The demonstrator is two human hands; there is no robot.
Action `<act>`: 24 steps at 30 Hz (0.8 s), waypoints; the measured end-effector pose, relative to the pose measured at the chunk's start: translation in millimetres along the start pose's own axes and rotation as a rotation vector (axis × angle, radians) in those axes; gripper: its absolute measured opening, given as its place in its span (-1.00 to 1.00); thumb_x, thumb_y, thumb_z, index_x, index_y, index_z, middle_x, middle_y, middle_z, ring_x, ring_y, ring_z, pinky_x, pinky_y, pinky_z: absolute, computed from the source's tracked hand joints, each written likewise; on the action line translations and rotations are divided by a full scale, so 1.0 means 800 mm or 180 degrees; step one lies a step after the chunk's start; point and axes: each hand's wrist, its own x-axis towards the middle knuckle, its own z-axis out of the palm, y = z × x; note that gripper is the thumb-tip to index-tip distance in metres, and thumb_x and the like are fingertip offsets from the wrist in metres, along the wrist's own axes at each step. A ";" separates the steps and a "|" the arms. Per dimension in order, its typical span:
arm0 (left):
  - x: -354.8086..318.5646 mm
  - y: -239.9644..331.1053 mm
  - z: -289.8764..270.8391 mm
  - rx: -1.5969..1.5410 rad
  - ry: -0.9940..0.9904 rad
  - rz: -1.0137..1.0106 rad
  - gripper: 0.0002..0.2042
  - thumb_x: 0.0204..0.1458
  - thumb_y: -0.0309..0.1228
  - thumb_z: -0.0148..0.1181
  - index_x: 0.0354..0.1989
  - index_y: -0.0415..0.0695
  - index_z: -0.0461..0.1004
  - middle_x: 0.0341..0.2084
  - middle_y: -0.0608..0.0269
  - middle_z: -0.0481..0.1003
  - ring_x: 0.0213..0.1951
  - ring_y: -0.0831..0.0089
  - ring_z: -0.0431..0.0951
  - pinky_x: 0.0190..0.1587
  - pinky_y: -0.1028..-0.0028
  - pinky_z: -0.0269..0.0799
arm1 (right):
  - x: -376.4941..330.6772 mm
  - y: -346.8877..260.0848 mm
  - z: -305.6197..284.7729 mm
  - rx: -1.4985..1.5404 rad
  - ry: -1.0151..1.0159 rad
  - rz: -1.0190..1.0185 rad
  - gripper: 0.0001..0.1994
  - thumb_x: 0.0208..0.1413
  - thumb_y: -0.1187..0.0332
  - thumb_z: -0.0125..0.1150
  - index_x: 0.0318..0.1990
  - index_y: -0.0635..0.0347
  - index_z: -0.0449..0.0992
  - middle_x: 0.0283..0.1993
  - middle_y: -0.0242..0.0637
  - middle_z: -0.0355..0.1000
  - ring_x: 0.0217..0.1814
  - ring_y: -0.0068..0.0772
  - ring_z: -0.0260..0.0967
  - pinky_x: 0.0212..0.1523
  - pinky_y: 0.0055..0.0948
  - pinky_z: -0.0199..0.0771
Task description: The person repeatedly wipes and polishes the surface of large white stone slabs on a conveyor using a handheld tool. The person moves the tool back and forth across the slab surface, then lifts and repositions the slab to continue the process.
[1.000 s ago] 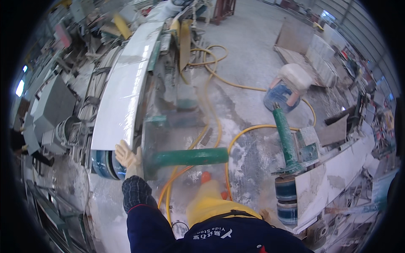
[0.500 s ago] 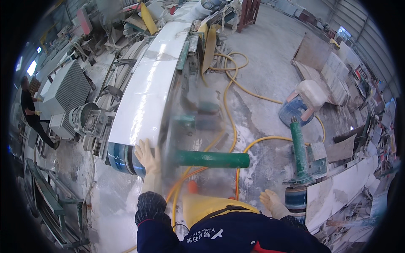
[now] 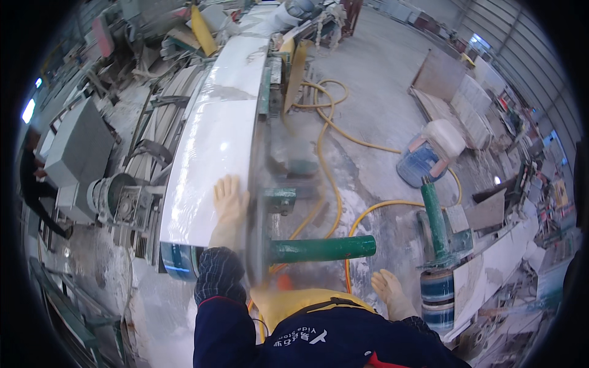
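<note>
A long, glossy white stone strip (image 3: 205,153) lies along a narrow conveyor left of centre, its near end over a dark blue roller or belt end (image 3: 178,260). My left hand (image 3: 230,205), in a cream glove, rests on top of the strip near its right edge, fingers stretched out and holding nothing. My right hand (image 3: 392,293), gloved alike, hovers low at my right side with its fingers extended and nothing in it. Close by that hand is a second blue-banded roller (image 3: 437,300). A green cylinder (image 3: 322,248) juts out to the right of the conveyor.
Yellow hoses (image 3: 334,196) loop over the wet floor. An upright green post (image 3: 434,221) and a blue barrel (image 3: 423,161) stand at the right, with stone slabs (image 3: 460,92) behind. A motor (image 3: 126,202) sits left of the conveyor. Another person (image 3: 37,184) stands far left.
My left hand has moved from the strip's near end farther up along its top. My right hand stays low at my side. The view has shifted slightly.
</note>
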 end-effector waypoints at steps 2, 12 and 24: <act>0.030 -0.002 0.013 0.0047 -0.0066 -0.0085 -0.37 0.14 -0.12 0.12 0.36 -0.10 0.19 0.35 -0.06 0.19 0.37 -0.11 0.08 0.42 0.01 -0.15 | -0.024 0.014 -0.003 0.0055 0.0091 -0.0059 -0.57 0.29 0.29 0.13 0.25 0.21 0.28 0.16 0.04 0.40 0.14 -0.03 0.44 0.12 -0.11 0.52; 0.095 0.014 0.030 0.0142 -0.0152 -0.0578 -0.38 0.15 -0.07 0.07 0.34 -0.12 0.21 0.36 -0.04 0.17 0.40 -0.06 0.06 0.44 0.04 -0.20 | -0.096 0.060 -0.068 0.0016 0.0581 0.0173 -0.63 0.28 0.23 0.16 0.16 0.13 0.31 0.18 0.03 0.36 0.16 -0.05 0.41 0.15 -0.09 0.48; -0.098 0.026 -0.050 -0.0097 -0.0076 0.0178 -0.54 0.19 -0.36 0.03 0.29 -0.12 0.31 0.26 -0.14 0.29 0.29 -0.22 0.20 0.36 -0.08 -0.02 | 0.139 -0.002 -0.050 0.1008 -0.0643 -0.0809 -0.79 0.20 0.19 0.14 -0.10 0.04 0.45 -0.17 -0.20 0.45 -0.07 -0.12 0.42 -0.17 -0.11 0.45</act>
